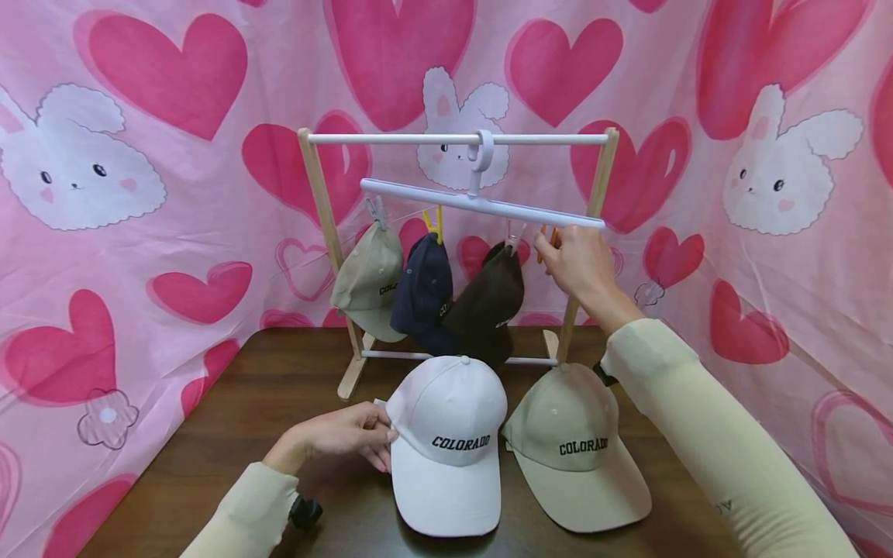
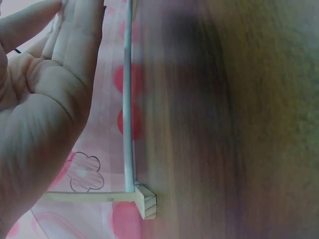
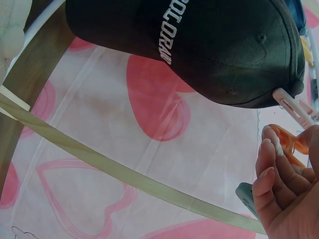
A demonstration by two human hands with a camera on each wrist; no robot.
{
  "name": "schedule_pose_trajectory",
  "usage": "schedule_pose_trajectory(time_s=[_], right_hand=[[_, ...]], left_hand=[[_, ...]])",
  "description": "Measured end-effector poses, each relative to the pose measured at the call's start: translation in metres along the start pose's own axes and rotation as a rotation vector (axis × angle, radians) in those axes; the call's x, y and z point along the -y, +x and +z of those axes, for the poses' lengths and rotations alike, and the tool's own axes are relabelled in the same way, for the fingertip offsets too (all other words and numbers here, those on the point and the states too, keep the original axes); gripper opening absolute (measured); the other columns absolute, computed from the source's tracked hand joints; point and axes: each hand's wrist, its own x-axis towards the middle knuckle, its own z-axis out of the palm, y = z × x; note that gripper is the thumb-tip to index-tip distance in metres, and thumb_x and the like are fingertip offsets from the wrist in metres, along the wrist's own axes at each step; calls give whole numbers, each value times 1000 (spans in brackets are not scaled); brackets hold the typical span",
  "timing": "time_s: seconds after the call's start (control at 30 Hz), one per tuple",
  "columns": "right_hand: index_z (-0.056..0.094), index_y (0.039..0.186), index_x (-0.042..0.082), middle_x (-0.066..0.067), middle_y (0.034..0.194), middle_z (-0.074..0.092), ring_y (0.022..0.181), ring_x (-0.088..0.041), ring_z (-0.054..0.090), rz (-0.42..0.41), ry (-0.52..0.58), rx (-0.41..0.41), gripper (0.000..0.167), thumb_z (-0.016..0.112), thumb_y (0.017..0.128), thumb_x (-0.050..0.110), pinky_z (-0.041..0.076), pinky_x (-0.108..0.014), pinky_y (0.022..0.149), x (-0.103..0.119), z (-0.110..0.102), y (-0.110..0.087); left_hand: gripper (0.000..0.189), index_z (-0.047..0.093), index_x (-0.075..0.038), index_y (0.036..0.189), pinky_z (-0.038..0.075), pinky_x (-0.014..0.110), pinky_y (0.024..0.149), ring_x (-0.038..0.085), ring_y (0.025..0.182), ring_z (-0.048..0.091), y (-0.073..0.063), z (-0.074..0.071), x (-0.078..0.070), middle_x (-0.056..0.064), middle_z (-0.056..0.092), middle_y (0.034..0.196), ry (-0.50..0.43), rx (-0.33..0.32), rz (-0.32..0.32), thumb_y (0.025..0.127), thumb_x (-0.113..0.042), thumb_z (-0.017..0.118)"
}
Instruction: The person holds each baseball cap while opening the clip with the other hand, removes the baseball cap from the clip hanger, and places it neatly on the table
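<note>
Three caps up, two down: judged a little past halfway, if all five belong on the hanger. White hanger (image 1: 446, 196) hooked over the top rail of a drying rack (image 1: 320, 203) on the far side of the worktop (image 1: 209, 457), its bar tilted, right end lower. Done, left to right: hanging khaki cap (image 1: 373, 271) on a grey clothespin (image 1: 377, 211); navy cap (image 1: 422, 283) on a yellow clothespin (image 1: 436, 226); dark cap (image 1: 488, 298) on a pale pink clothespin (image 3: 294, 108). Left to do: white cap (image 1: 446, 411), near centre on the worktop, brim toward the near side; flat-lying khaki cap (image 1: 568, 422) just right of it, brim likewise near. Neither clipped yet. Right hand (image 1: 579, 256) up under the hanger's right end, thumb and fingers clamped on an orange clothespin (image 3: 284, 135); no cap seen in that one. Green clothespin (image 3: 245, 195) beside the same hand, partly hidden; no cap visible on it either. Left hand (image 1: 342, 434) low, at the white cap's left edge, thumb and fingers drawn together there; reads as a pinch, though the left wrist view cuts off the fingertips. White cap's weight appears to rest on the worktop.
</note>
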Motion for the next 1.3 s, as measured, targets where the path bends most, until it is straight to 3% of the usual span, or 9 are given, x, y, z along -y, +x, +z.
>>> schedule_pose_trajectory(time_s=[0.33,0.63,1.0,1.3], right_hand=[[72,79,7,-10,70,68,52,-23,58,11,-1,5,39,59,103,35,48,-32,46,2,0,-1],[72,82,6,-11,72,69,55,-24,59,26,4,6,38,59,103,36,49,-33,47,2,-1,-1],[72,79,6,-10,71,69,55,-24,59,32,1,14,41,58,103,38,48,-33,46,1,0,-2],[73,80,6,-11,72,70,56,-24,60,33,-8,11,43,58,103,38,49,-33,47,0,0,-2]], left_hand=[[21,60,8,107,61,43,80,22,82,76,-1,5,0,26,74,96,7,24,-85,107,-12,53],[34,66,15,99,62,33,68,17,72,74,-2,4,3,23,74,88,71,18,-177,108,-15,53],[18,69,1,104,62,43,75,29,79,70,5,-5,-15,20,71,92,228,-220,-28,105,-14,58],[15,67,0,109,62,49,76,38,80,69,13,-11,-32,18,69,91,280,-361,59,103,-13,61]])
